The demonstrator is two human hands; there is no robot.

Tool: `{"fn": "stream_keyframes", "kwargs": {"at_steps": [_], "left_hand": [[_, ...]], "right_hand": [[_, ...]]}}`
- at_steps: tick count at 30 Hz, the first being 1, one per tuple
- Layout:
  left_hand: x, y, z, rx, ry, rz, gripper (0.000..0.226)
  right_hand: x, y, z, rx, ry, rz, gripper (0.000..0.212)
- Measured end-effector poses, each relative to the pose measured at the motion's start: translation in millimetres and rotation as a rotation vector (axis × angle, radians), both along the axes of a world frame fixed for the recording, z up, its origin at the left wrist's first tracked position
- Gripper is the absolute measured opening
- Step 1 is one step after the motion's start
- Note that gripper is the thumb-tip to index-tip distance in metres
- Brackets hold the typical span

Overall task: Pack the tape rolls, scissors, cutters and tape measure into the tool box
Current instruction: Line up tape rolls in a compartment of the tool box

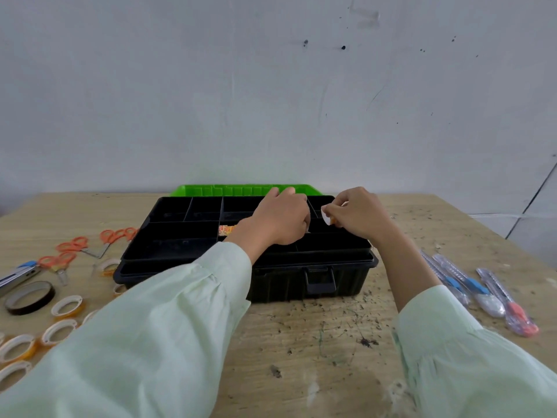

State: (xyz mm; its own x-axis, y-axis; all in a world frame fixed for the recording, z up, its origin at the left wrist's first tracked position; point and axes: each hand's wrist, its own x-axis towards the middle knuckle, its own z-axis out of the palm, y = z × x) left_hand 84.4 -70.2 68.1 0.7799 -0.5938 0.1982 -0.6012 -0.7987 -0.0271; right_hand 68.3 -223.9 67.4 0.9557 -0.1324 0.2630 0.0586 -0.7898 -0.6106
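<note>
The black tool box (313, 267) stands open in the middle of the table, with its divided tray on top. My left hand (280, 218) hangs over the tray's middle compartments with fingers curled down; what they hold is hidden. Just to its right, my right hand (355, 212) pinches a small white and orange tape roll (327, 219) above the tray. A small orange and red printed item (226, 230) lies in a middle compartment. On the left lie orange-handled scissors (113, 236), several small tape rolls (67, 306) and a dark tape roll (28, 297). Cutters (470, 285) lie on the right.
The box's green lid (193, 190) lies open behind it, against the white wall. A blue and silver tool (18, 273) rests at the left edge. The wooden table (316, 342) in front of the box is scuffed and speckled with debris.
</note>
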Motion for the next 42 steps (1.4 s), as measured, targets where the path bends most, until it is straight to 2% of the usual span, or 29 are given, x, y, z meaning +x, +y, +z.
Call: {"fn": "stream_keyframes", "kwargs": {"at_steps": [6,9,15,19,24,28,31,36,42], "left_hand": [[3.4,-3.2,6.1,0.202,0.043,-0.04,0.034],[7.1,-4.4,10.0,0.238,0.087,-0.059,0.034],[17.0,-1.6,14.3,0.218,0.186,-0.053,0.029],[21.2,-1.9,13.2,0.199,0.303,0.006,0.027],[21.4,-5.3,12.1,0.147,0.306,0.022,0.019],[20.7,-1.8,9.8,0.185,0.309,-0.004,0.032],[18.0,1.0,8.6,0.184,0.288,-0.034,0.035],[17.3,6.0,3.3,-0.011,0.264,-0.1,0.029],[16.7,14.7,-1.8,-0.259,0.301,-0.102,0.02]], "right_hand": [[-2.5,-7.7,-4.3,0.064,0.0,0.023,0.029],[-2.8,-6.1,-3.9,0.076,-0.005,0.033,0.028],[-6.2,-6.0,-2.7,0.066,0.027,0.064,0.029],[-8.8,0.9,0.8,-0.069,0.107,0.103,0.031],[-5.2,14.5,0.6,-0.154,0.235,0.103,0.031],[-1.7,21.8,-1.3,-0.002,0.271,0.121,0.015],[-1.9,22.8,0.4,0.176,0.25,0.093,0.021],[-0.3,20.9,5.7,0.408,0.21,0.071,0.026],[-4.6,23.8,7.8,0.445,0.222,0.056,0.022]]}}
